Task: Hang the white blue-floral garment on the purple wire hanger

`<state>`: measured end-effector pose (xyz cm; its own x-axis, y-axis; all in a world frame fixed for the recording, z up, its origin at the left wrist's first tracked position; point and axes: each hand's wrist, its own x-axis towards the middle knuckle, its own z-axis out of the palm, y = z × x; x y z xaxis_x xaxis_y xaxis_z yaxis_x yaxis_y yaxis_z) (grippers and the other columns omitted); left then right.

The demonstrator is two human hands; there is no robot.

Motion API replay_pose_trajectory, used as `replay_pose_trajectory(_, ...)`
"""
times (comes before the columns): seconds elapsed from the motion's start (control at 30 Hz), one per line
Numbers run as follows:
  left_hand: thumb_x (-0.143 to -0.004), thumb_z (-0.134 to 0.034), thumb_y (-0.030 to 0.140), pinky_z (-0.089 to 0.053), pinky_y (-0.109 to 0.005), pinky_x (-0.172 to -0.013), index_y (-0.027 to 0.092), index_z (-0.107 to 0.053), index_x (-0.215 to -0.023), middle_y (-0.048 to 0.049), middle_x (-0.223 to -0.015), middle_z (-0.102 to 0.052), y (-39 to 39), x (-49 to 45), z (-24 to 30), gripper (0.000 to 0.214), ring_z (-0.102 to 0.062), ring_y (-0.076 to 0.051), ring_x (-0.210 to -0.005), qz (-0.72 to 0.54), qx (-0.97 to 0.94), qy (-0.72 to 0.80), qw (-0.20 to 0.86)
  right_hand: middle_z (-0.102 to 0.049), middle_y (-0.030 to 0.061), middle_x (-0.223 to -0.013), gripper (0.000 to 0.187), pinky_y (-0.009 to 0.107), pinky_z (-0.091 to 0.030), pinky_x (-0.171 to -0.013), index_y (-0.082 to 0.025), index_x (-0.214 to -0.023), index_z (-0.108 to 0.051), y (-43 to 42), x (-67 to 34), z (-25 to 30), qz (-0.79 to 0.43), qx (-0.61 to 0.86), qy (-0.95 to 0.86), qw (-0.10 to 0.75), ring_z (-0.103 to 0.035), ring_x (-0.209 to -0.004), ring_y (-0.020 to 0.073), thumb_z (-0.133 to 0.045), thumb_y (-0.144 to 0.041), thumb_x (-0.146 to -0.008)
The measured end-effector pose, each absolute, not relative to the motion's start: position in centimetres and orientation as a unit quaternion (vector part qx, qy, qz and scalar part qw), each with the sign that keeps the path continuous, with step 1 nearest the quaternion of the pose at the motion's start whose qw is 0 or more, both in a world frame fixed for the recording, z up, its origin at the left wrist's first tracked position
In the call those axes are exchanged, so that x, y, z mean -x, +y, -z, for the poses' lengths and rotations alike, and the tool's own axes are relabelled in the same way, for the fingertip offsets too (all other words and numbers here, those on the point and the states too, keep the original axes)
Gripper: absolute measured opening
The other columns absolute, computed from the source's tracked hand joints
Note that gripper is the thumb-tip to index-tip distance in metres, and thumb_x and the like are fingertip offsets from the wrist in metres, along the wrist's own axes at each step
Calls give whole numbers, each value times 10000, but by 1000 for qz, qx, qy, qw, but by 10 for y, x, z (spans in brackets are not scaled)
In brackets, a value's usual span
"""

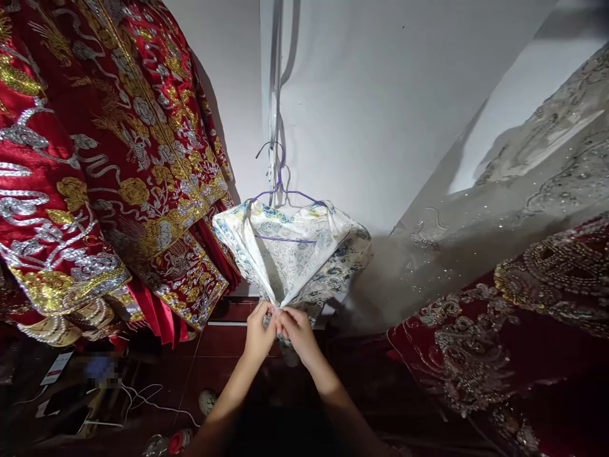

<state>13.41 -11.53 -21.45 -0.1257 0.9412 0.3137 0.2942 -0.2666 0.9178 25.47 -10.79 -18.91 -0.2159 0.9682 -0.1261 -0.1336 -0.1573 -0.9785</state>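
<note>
A white dress-like garment with a blue and yellow floral print [326, 282] hangs on a purple wire hanger [279, 188]. Its neck opening forms a deep V, with pale edges running down to meet at my hands. My left hand [260, 327] is closed in a pinch on the garment at the bottom of the V. Right beside it, touching, my right hand [295, 327] pinches the other edge at the same spot. Whatever small fastening may lie between the fingertips is hidden. Below the hands the lower part of the garment falls in shadow.
A red jacket with gold and silver embroidery [157, 139] hangs close on the left. To the right are a sheer beaded fabric [476, 209] and a dark red beaded garment [457, 343]. White cables [143, 397] trail across the lower left. Behind is a white wall [361, 114].
</note>
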Motion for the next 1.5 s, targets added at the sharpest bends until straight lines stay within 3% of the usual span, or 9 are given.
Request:
replay_pose_trajectory(0.2, -913, -530, 302, -390, -275, -674, 211, -550, -718, -16, -718, -531, -119, -140, 209, 216, -502, -184, -712, -528, -600, 520, 300, -440, -45, -402, 322, 222, -169, -393, -197, -560, -492, -93, -257, 165, -649, 456, -403, 457, -297, -358, 63, -588, -423, -769)
replay_pose_trajectory(0.63, -877, -578, 310, -371, -271, -617, 199, -542, -680, 1, -643, -511, -100, -106, 210, 230, -493, -169, -640, -474, -630, 499, 361, -487, -40, -448, 262, 204, -290, -392, -193, -575, -546, -7, -243, 11, -481, 390, -471, 628, -388, -392, 67, -588, -327, -796)
replay_pose_trajectory(0.77, -832, -619, 273, -387, -269, -601, 186, -571, -661, 4, -621, -524, -75, -84, 189, 197, -500, -160, -611, -448, -654, 475, 382, -522, -31, -457, 249, 200, -313, -409, -193, -591, -565, -7, -229, -13, -437, 378, -531, 620, -438, -407, 79, -536, -298, -815)
replay_pose_trajectory(0.87, -849, -626, 261, -453, -288, -695, 188, -670, -868, -30, -797, -640, -55, -72, 136, 87, -582, -177, -734, -456, -677, 435, 380, -552, -28, -464, 254, 203, -340, -432, -193, -605, -581, -15, -224, -14, -398, 380, -598, 582, -447, -413, 87, -507, -271, -835)
replay_pose_trajectory(0.97, -942, -558, 290, -482, -320, -811, 222, -558, -1325, -54, -953, -668, -36, -66, 63, 389, -618, -189, -872, -568, -679, 365, 289, -560, -32, -461, 280, 209, -358, -456, -200, -610, -579, -20, -223, -12, -353, 401, -632, 560, -456, -424, 99, -485, -269, -865)
replay_pose_trajectory(1.03, -965, -545, 310, -477, -314, -804, 236, -512, -1402, -51, -960, -670, -23, -67, 20, 444, -614, -181, -861, -576, -703, 357, 217, -563, -35, -465, 300, 211, -365, -477, -205, -615, -574, -21, -224, -10, -324, 410, -648, 554, -469, -437, 105, -462, -267, -887)
replay_pose_trajectory(1.2, -981, -531, 342, -434, -274, -700, 170, -690, -946, -40, -833, -657, -3, -81, -20, 237, -567, -158, -736, -508, -780, 351, 97, -553, -40, -456, 332, 217, -368, -525, -211, -594, -547, -11, -231, -2, -259, 431, -662, 555, -473, -453, 108, -437, -253, -905)
replay_pose_trajectory(1.33, -983, -531, 309, -436, -267, -711, 161, -662, -923, -41, -841, -650, -5, -93, -18, 207, -576, -156, -759, -536, -766, 350, 59, -515, -41, -441, 349, 224, -375, -541, -208, -556, -521, 1, -238, 19, -302, 421, -641, 566, -460, -455, 107, -468, -272, -895)
replay_pose_trajectory(1.5, -944, -588, 289, -455, -261, -809, 163, -650, -939, -22, -918, -643, 1, -46, -8, 140, -595, -152, -890, -736, -551, 394, 19, -506, -28, -444, 388, 233, -379, -538, -206, -493, -502, -4, -241, 60, -379, 424, -636, 522, -448, -454, 105, -487, -259, -877)
